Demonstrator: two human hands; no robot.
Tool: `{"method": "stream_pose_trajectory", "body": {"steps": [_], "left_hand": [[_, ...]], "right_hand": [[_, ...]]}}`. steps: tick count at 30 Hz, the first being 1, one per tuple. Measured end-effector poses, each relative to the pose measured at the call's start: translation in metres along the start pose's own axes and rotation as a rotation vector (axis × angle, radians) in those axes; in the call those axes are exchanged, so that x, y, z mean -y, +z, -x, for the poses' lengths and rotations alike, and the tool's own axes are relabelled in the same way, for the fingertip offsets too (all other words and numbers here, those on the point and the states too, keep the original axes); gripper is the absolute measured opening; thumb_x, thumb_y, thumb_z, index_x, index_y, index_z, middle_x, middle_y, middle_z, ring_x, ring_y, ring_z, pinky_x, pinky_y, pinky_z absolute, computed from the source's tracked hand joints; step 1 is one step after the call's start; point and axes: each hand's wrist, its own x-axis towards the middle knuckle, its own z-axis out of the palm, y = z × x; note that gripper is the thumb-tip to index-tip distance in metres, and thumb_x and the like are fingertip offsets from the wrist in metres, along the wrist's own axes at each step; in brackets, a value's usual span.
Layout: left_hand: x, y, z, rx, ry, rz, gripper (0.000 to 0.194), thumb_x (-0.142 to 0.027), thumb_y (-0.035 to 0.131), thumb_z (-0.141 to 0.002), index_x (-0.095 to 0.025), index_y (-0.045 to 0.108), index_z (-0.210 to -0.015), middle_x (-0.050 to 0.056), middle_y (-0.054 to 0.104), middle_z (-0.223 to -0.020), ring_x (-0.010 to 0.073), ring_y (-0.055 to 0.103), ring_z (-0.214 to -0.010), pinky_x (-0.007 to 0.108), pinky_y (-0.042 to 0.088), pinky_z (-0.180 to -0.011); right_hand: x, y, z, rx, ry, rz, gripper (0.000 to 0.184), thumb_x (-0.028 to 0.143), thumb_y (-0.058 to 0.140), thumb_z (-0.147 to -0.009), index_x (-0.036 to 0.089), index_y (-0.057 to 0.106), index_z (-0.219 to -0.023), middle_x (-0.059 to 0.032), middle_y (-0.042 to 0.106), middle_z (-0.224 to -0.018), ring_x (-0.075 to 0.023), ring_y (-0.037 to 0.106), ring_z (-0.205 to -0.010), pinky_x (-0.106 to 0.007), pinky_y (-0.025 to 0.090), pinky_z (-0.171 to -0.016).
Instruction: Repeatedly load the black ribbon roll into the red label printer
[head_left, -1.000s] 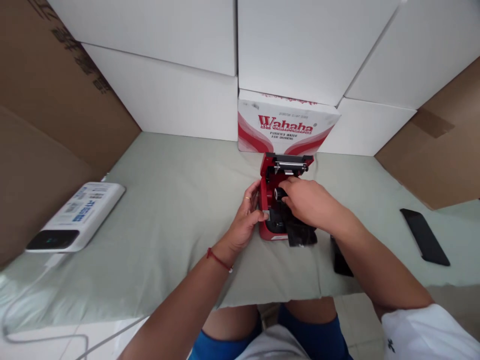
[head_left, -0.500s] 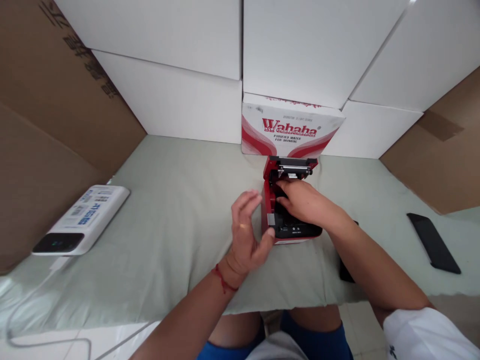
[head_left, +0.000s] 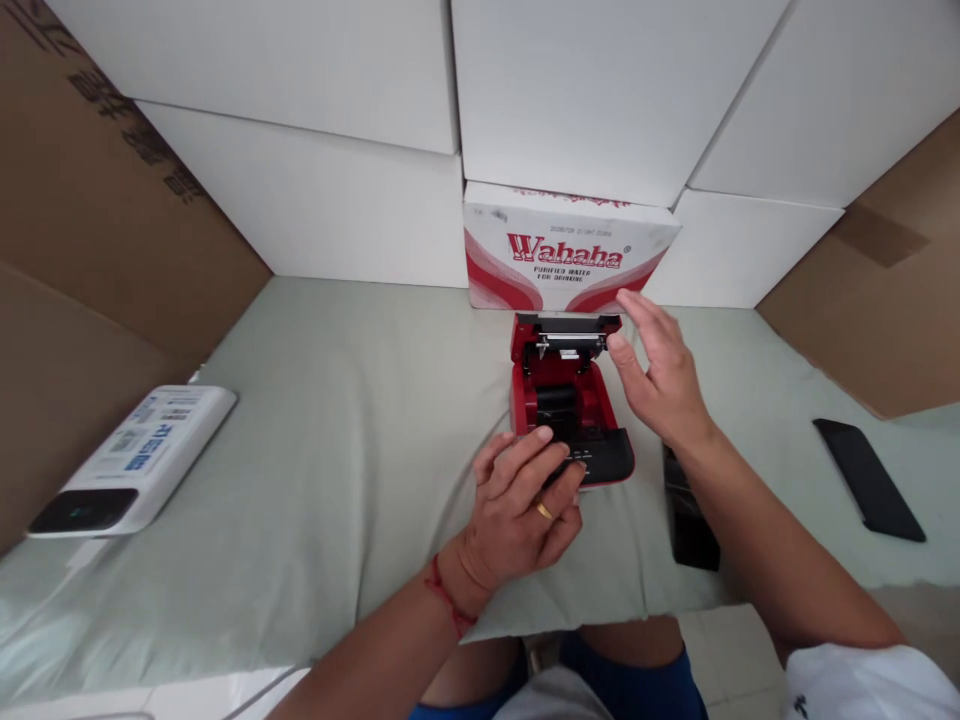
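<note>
A red and black label printer [head_left: 600,400] stands on the cloth with its lid [head_left: 566,325] raised. Inside its red bay lies a dark, roll-like shape [head_left: 555,400]; a roller shows under the lid. My left hand [head_left: 521,500] rests with outstretched fingers over the printer's black front panel, hiding part of it. At the lid's right edge is my right hand [head_left: 660,370], fingers extended and thumb apart, empty. Its thumb tip is at the lid's corner; whether it touches I cannot tell.
A Wahaha carton [head_left: 570,250] stands behind the printer, before white boxes [head_left: 300,190]. At left lies a white power-bank-like device [head_left: 142,450] with a cable. A glossy black object [head_left: 690,520] sits by my right forearm, and a flat black one [head_left: 870,480] farther right.
My right hand has come out of the printer's bay and moved to the lid's right edge. My left hand has shifted from the printer's left side onto its front panel. The view has shifted slightly.
</note>
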Motion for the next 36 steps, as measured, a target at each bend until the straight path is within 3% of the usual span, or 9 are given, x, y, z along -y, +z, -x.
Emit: {"method": "stream_pose_trajectory", "body": {"steps": [4,10,14,17,20,23,27,30,36], "left_hand": [[-0.001,0.001,-0.003,0.093,0.011,0.076,0.023,-0.015,0.063,-0.097,-0.021,0.068,-0.118,0.007,0.087,-0.122,0.0222,0.073,-0.138,0.046,0.017,-0.142],[0.000,-0.001,-0.005,-0.023,-0.043,0.107,0.037,-0.015,0.068,-0.094,-0.019,0.065,-0.130,0.009,0.082,-0.117,0.0250,0.074,-0.131,0.047,0.041,-0.132],[0.002,-0.005,-0.015,-0.087,-0.245,0.198,0.076,-0.020,0.074,-0.096,-0.023,0.045,-0.166,0.018,0.062,-0.151,0.0298,0.067,-0.140,0.049,0.062,-0.115],[0.002,-0.010,-0.025,-0.051,-0.303,0.277,0.088,-0.021,0.072,-0.100,-0.029,0.029,-0.176,0.020,0.045,-0.170,0.0271,0.068,-0.139,0.044,0.067,-0.105],[0.002,-0.014,-0.035,0.042,-0.307,0.171,0.078,-0.032,0.069,-0.104,-0.024,0.034,-0.174,0.021,0.048,-0.173,0.0327,0.058,-0.154,0.055,0.056,-0.122],[-0.001,-0.018,-0.039,0.197,-0.218,0.091,0.049,-0.035,0.064,-0.107,-0.023,0.059,-0.154,0.014,0.072,-0.154,0.0333,0.059,-0.153,0.059,0.035,-0.135],[-0.017,-0.024,-0.033,0.260,-0.051,0.072,0.019,-0.023,0.068,-0.103,-0.020,0.074,-0.121,0.005,0.088,-0.120,0.0257,0.074,-0.118,0.046,0.046,-0.117],[-0.031,-0.027,-0.025,0.243,-0.024,-0.030,0.024,-0.014,0.067,-0.101,-0.017,0.075,-0.123,0.006,0.088,-0.115,0.0241,0.073,-0.106,0.042,0.048,-0.104],[-0.044,-0.023,-0.023,0.213,-0.083,-0.084,0.025,-0.010,0.065,-0.101,-0.016,0.075,-0.123,0.006,0.088,-0.109,0.0233,0.071,-0.103,0.041,0.045,-0.104]], "right_hand": [[-0.002,0.007,0.010,0.037,-0.027,-0.021,0.050,0.049,0.052,-0.116,0.023,0.063,-0.157,-0.0162,0.071,-0.155,-0.0325,0.065,-0.146,-0.059,0.052,-0.124],[0.004,0.004,0.014,-0.027,-0.065,-0.033,0.040,0.042,0.056,-0.115,0.022,0.067,-0.148,-0.0156,0.076,-0.143,-0.0307,0.070,-0.134,-0.055,0.054,-0.118],[0.003,0.004,0.013,-0.012,-0.060,-0.049,0.039,0.041,0.058,-0.114,0.024,0.067,-0.148,-0.0136,0.075,-0.144,-0.0304,0.069,-0.135,-0.054,0.055,-0.117],[0.003,0.004,0.013,-0.007,-0.052,-0.073,0.039,0.041,0.059,-0.114,0.023,0.067,-0.148,-0.0143,0.075,-0.145,-0.0301,0.069,-0.136,-0.053,0.056,-0.118],[0.002,0.005,0.014,-0.004,-0.048,-0.091,0.041,0.041,0.059,-0.114,0.021,0.066,-0.148,-0.0165,0.074,-0.145,-0.0304,0.068,-0.136,-0.054,0.055,-0.118],[0.002,0.004,0.014,0.004,-0.053,-0.104,0.041,0.040,0.058,-0.114,0.021,0.066,-0.149,-0.0164,0.074,-0.146,-0.0310,0.068,-0.137,-0.055,0.055,-0.119],[0.003,-0.002,0.016,0.011,-0.057,-0.136,0.039,0.040,0.059,-0.114,0.023,0.070,-0.147,-0.0143,0.077,-0.143,-0.0301,0.070,-0.134,-0.055,0.055,-0.118],[0.006,-0.008,0.019,0.021,-0.051,-0.160,0.036,0.038,0.059,-0.114,0.024,0.073,-0.144,-0.0125,0.079,-0.140,-0.0287,0.072,-0.130,-0.053,0.056,-0.116],[0.015,-0.021,0.034,0.048,-0.088,-0.168,0.032,0.034,0.060,-0.113,0.024,0.077,-0.138,-0.0123,0.080,-0.129,-0.0273,0.074,-0.120,-0.051,0.059,-0.108]]}}
